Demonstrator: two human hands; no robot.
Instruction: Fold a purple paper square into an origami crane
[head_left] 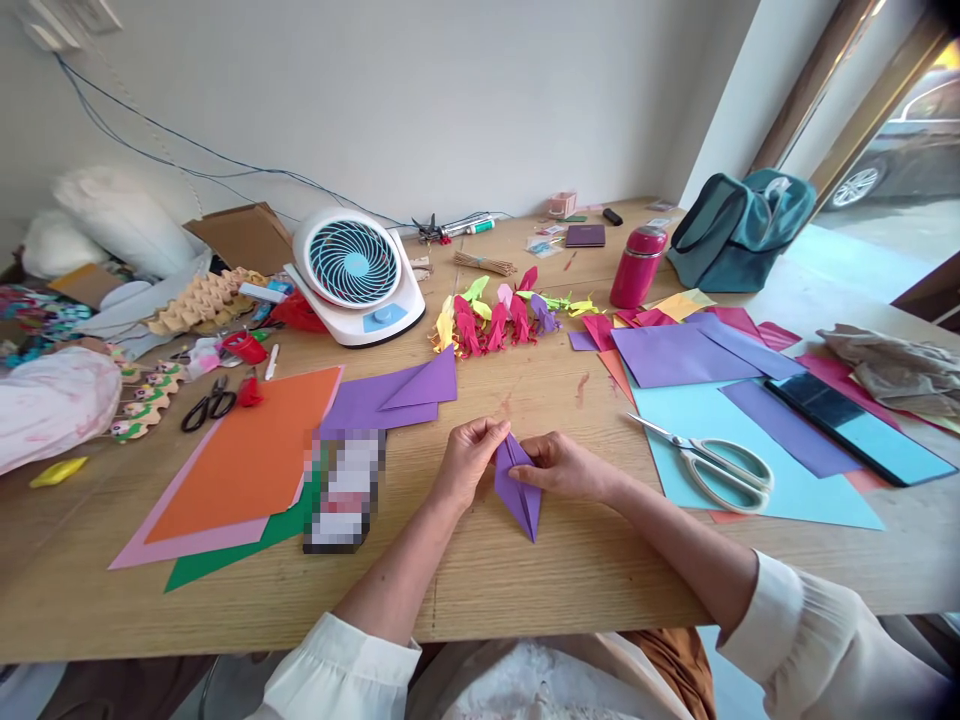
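Observation:
A piece of purple paper, folded into a narrow diamond with a crease down its middle, is held just above the wooden table in front of me. My left hand pinches its top point between thumb and fingers. On the right edge, the thumb of my right hand presses on the paper, its other fingers partly behind it. Beyond my hands lie purple sheets, one folded to a triangle, and a cluster of folded paper flowers in pink, yellow, green and purple.
Scissors rest on light blue paper at the right, beside a phone. Orange paper and a pixelated object lie left. Behind stand a white fan, a pink bottle and a teal bag.

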